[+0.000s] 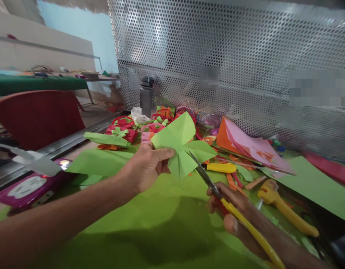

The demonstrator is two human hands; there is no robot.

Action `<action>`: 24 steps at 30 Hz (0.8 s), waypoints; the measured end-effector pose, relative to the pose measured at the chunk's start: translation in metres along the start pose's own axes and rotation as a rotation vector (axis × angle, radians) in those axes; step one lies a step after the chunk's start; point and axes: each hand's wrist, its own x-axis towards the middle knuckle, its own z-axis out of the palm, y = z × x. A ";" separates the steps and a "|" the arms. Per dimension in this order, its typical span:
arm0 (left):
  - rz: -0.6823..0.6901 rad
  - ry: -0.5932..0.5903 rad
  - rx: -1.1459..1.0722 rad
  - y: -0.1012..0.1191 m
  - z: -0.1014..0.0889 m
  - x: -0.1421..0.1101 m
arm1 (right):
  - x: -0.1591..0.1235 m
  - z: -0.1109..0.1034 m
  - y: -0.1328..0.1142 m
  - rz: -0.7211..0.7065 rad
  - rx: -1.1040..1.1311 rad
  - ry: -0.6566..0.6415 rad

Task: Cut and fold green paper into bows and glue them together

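My left hand [151, 164] pinches a light green paper flower [182, 147] between thumb and fingers, holding it above the table. The flower has broad petals with slits between them, one petal pointing right. In my right hand [231, 205] is a pair of scissors [207, 177] with dark blades and a yellow handle. The blade tips reach the flower's lower right side, near its middle; whether they touch the paper I cannot tell. Part of the scissors' handle is hidden by my fingers.
Beyond the flower stand small red paper bags [124, 127] and a grey bottle [146, 96]. On the right lie a yellow glue gun [284, 209], a yellow cutter [221, 167], pink paper sheets [253, 145] and green sheets [315, 183]. A purple power box [29, 185] sits left, before a perforated metal panel [245, 48].
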 end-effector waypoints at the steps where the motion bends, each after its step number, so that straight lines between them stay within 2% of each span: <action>1: 0.009 0.011 -0.003 0.000 0.000 0.000 | 0.000 0.000 0.001 0.000 0.033 0.000; 5: 0.046 0.042 -0.024 -0.001 0.001 -0.002 | 0.002 0.002 0.003 0.009 0.131 0.006; 14: 0.153 0.060 0.011 0.000 0.003 -0.006 | -0.002 0.002 0.005 0.006 0.153 0.011; 19: 0.152 0.047 0.060 -0.004 0.002 -0.007 | -0.002 0.003 0.010 -0.005 0.172 0.039; 24: 0.099 0.039 0.036 -0.009 0.004 -0.007 | 0.002 0.004 0.001 0.000 0.141 0.008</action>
